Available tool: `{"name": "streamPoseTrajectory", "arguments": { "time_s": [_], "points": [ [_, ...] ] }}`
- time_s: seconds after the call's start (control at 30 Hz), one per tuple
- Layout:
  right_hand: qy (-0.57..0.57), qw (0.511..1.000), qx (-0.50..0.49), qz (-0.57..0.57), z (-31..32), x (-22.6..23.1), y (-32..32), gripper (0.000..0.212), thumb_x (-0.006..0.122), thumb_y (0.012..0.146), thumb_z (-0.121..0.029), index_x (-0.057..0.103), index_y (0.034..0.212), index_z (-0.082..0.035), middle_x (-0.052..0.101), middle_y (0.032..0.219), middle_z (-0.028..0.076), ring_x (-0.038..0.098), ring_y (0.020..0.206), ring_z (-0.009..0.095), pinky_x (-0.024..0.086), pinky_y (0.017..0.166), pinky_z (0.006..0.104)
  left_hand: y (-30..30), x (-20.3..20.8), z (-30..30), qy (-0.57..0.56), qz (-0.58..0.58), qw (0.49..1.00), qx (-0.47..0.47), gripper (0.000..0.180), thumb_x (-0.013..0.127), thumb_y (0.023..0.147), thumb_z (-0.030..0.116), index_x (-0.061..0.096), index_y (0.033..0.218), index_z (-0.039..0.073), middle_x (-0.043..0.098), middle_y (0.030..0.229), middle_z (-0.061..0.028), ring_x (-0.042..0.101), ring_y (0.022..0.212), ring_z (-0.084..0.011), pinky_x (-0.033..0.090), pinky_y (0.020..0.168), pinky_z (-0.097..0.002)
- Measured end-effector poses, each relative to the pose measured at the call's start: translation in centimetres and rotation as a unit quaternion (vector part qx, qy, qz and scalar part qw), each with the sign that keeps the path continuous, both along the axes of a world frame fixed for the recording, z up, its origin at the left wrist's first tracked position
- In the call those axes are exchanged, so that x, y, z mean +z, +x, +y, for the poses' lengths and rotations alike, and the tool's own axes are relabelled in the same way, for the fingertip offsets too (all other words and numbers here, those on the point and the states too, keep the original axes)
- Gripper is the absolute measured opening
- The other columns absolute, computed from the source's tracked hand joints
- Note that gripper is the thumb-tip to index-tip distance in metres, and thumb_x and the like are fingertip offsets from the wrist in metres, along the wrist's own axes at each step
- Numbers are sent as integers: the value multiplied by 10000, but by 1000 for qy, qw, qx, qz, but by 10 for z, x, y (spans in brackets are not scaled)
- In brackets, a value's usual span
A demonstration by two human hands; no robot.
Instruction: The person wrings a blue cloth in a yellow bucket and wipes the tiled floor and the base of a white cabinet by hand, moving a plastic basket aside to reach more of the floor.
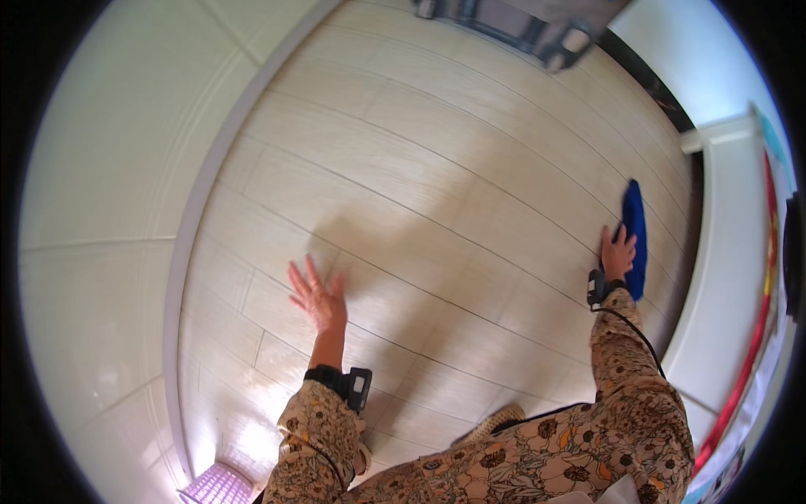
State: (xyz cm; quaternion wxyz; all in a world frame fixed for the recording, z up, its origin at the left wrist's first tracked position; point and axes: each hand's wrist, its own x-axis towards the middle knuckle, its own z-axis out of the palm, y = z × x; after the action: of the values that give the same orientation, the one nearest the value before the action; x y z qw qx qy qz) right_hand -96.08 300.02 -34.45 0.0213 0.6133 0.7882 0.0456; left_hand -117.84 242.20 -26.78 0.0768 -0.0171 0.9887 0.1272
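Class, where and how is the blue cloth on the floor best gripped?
Probably pinch the blue cloth near its middle, coming from above and the left. It lies long and narrow, pointing away from the person; white furniture stands beyond its right side, while the spread right hand is at its left edge.

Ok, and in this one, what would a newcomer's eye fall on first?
Probably the deep blue cloth at the right of the pale plank floor, with the right hand overlapping its left side. The left hand, spread open, shows left of centre. A purple lattice basket stands out at the lower left.
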Motion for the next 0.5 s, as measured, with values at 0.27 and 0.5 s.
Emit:
{"name": "streamPoseTrajectory", "arguments": {
  "time_s": [0.27,0.5],
  "points": [
    [41,987,77,137,-43,44,-213,501,493,821,-539,480,1246,-275,480,1284,43,514,1069,347,460,774,498,18,1,7,-128,-13,987,94,748,363,881,576,149,1450,139,80,1504,-167,27,1393,-333,61,1055,-600],
    [-76,794,548,254,-340,90,-372,251,524,737,-243,572,952,-122,544,874,71,513,702,269,374,614,425,27,-13,-20,-186,18,977,100,713,321,879,577,191,1445,164,94,1511,-124,68,1397,-287,92,1074,-577]
  ]
}}
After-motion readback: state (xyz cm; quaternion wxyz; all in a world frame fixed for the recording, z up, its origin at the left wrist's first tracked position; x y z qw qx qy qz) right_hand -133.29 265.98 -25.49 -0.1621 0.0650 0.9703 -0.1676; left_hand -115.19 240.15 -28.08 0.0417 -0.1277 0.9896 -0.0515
